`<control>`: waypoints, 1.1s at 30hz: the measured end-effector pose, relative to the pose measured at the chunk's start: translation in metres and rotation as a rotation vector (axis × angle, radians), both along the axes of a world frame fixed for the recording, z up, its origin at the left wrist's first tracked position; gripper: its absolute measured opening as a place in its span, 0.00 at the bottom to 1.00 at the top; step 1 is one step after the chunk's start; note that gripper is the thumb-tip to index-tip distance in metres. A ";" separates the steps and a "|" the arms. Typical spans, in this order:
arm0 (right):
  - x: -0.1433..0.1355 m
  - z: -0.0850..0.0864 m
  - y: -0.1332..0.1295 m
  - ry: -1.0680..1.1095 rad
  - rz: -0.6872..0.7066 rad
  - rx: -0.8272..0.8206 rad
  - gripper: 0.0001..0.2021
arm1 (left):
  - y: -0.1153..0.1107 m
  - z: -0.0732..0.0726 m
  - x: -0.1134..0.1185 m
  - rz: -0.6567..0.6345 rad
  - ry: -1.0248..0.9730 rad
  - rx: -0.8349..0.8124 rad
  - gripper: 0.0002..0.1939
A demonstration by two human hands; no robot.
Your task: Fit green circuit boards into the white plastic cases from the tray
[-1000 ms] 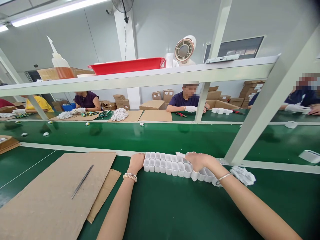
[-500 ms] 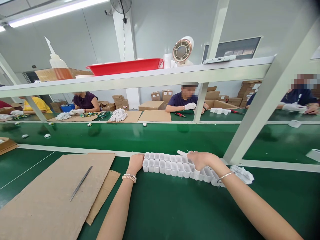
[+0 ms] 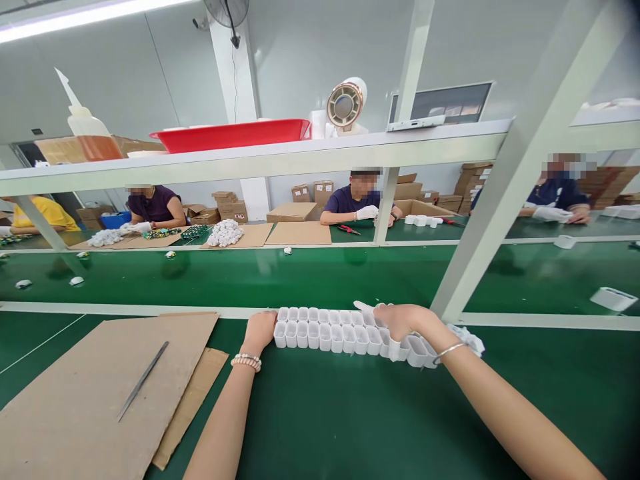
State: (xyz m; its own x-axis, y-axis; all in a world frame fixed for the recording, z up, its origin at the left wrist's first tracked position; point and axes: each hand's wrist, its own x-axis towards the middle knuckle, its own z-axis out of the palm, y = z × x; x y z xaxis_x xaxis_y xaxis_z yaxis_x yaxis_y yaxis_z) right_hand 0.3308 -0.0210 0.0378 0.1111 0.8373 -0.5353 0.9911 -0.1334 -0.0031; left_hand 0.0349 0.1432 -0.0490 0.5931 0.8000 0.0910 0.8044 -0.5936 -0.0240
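Two long rows of small white plastic cups (image 3: 325, 337), open side up, stand pressed together on the green table. My left hand (image 3: 261, 330), bare with a beaded bracelet at the wrist, is closed against the left end of the rows; its fingertips are hidden. Towards the right end, my right hand (image 3: 395, 321) straddles both rows, thumb at the front and fingers at the back, gripping the cups. White covers are on its thumb and a finger. A crumpled white cloth or glove (image 3: 467, 339) lies behind my right wrist.
Cardboard sheets (image 3: 100, 387) with metal tweezers (image 3: 143, 381) on them lie at left. A slanted post (image 3: 480, 227) rises behind my right hand. Beyond runs a green belt (image 3: 310, 277) with scattered white pieces. Overhead, a shelf (image 3: 280, 157) carries a red tray (image 3: 233, 137). Co-workers sit opposite.
The view has turned slightly right, shifting the surroundings left. My right hand is a little nearer the right end of the cup rows; my left hand stays at their left end.
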 end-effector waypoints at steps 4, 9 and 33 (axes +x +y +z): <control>0.012 0.000 -0.008 0.021 -0.058 -0.002 0.34 | 0.000 0.001 0.000 -0.006 -0.004 0.005 0.13; 0.018 0.000 -0.010 0.053 -0.096 -0.013 0.38 | -0.001 0.001 0.000 0.002 0.003 0.007 0.13; 0.040 0.007 -0.014 0.091 -0.147 0.045 0.31 | -0.003 0.005 0.001 -0.008 0.020 -0.008 0.14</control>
